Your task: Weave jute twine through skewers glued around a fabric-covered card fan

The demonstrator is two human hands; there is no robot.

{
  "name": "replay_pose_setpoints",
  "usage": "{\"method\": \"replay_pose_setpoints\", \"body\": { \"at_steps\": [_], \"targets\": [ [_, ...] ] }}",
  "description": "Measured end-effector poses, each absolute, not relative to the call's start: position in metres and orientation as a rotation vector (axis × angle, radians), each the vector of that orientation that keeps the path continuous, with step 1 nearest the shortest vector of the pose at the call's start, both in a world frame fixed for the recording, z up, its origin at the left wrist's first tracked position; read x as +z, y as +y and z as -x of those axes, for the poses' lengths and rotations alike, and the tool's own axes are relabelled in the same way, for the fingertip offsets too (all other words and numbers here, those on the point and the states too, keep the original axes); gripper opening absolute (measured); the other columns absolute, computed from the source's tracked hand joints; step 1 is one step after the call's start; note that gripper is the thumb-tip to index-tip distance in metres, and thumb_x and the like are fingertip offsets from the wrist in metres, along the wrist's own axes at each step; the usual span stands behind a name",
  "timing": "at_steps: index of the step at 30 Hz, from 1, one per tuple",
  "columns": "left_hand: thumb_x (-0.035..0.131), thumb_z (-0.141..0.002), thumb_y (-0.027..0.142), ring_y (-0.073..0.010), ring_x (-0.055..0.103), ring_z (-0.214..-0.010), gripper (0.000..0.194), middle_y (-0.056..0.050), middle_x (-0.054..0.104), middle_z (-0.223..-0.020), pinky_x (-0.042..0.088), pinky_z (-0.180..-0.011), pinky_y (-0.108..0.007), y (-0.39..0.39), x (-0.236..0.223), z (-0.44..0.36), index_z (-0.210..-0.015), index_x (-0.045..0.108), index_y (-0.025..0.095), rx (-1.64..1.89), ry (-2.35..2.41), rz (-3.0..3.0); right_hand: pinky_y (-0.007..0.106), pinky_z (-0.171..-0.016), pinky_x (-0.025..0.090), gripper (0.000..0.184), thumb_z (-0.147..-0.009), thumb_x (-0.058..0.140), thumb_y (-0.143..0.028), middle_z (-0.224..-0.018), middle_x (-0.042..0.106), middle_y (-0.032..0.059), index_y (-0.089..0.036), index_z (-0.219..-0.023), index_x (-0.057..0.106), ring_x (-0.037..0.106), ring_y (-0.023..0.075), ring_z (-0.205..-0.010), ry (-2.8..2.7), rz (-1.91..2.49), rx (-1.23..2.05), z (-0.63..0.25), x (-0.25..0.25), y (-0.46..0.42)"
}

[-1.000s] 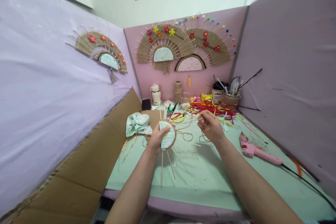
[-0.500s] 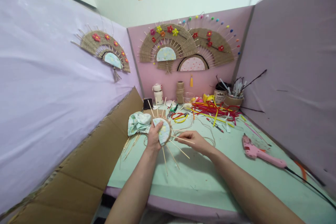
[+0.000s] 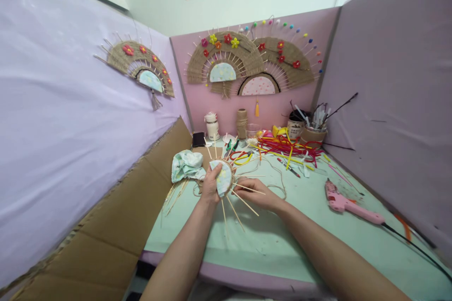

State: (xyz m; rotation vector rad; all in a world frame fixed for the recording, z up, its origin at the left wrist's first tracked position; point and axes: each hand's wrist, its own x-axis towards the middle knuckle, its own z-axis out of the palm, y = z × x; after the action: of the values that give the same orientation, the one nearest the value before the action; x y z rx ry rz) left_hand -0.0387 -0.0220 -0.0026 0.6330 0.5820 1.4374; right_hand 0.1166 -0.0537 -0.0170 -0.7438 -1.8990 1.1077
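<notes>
My left hand (image 3: 211, 187) grips a half-round fan base (image 3: 223, 179) covered in pale blue-green patterned cloth, thumb on its face. Thin wooden sticks (image 3: 246, 203) fan outward from its curved edge, where brown twine is wound close to the cloth. My right hand (image 3: 254, 192) is closed beside the right-hand sticks, its fingertips pinched on the twine near the curved edge. Sticks cross in front of these fingers and partly hide them. Loose twine (image 3: 283, 179) loops over the table behind this hand.
Pliers (image 3: 243, 158), red and yellow strips (image 3: 287, 146) and a twine spool (image 3: 242, 123) lie or stand toward the back. A pink glue gun (image 3: 353, 207) rests at right. Crumpled cloth (image 3: 186, 165) and loose sticks (image 3: 177, 194) are at left, near a cardboard wall (image 3: 141, 188).
The fan base and my left hand have shifted slightly right and down. My right hand has come closer to the base's curved edge, and the loose twine loop has drawn in a little.
</notes>
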Motion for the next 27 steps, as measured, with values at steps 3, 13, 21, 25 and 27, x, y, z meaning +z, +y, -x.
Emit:
{"method": "replay_pose_setpoints", "body": {
  "at_steps": [3,13,21,25,27],
  "targets": [
    [0.072,-0.065,0.022,-0.0167,0.068,-0.070,0.037,-0.002,0.069,-0.084,0.056,-0.073,-0.033,-0.0222,-0.0021,0.0386,-0.098,0.054,0.020,1.434,0.583,-0.635,0.029,-0.075,0.046,0.022,-0.081,0.062,-0.038,-0.087,0.064,0.0042,-0.016,-0.086,0.065,0.059,0.0171,-0.082,-1.802,0.695,1.201,-0.1148,-0.0193,-0.0531],
    [0.073,-0.064,0.022,-0.0172,0.067,-0.066,0.042,-0.003,0.070,-0.077,0.055,-0.062,-0.028,-0.0261,-0.0020,0.0362,-0.100,0.052,0.018,1.410,0.594,-0.679,0.028,-0.071,0.048,0.034,-0.074,0.070,-0.036,-0.090,0.062,0.0024,-0.021,-0.098,0.052,0.060,0.0145,-0.080,-1.389,0.626,1.391,-0.1108,-0.0194,-0.0550],
    [0.069,-0.067,0.018,-0.0154,0.067,-0.064,0.031,-0.004,0.070,-0.078,0.053,-0.060,-0.025,-0.0238,-0.0047,0.0329,-0.095,0.055,0.017,1.439,0.645,-0.607,0.021,-0.046,0.029,0.027,-0.080,0.056,-0.030,-0.062,0.047,-0.0035,-0.018,-0.103,0.063,0.035,0.0082,-0.051,-1.432,0.858,1.154,-0.1144,-0.0174,-0.0534],
    [0.065,-0.071,0.016,-0.0150,0.067,-0.063,0.024,-0.005,0.071,-0.076,0.053,-0.061,-0.024,-0.0211,-0.0075,0.0312,-0.093,0.058,0.014,1.460,0.717,-0.537,0.023,-0.051,0.032,0.034,-0.079,0.058,-0.036,-0.064,0.049,-0.0017,-0.014,-0.104,0.065,0.035,0.0093,-0.054,-1.560,0.872,0.977,-0.1146,-0.0177,-0.0541],
    [0.064,-0.072,0.015,-0.0151,0.067,-0.062,0.021,-0.005,0.071,-0.074,0.053,-0.061,-0.025,-0.0197,-0.0101,0.0305,-0.093,0.059,0.013,1.466,0.742,-0.508,0.024,-0.052,0.033,0.039,-0.078,0.061,-0.037,-0.062,0.047,-0.0020,-0.013,-0.108,0.065,0.037,0.0102,-0.055,-1.634,0.882,0.883,-0.1137,-0.0210,-0.0539]
  ]
}}
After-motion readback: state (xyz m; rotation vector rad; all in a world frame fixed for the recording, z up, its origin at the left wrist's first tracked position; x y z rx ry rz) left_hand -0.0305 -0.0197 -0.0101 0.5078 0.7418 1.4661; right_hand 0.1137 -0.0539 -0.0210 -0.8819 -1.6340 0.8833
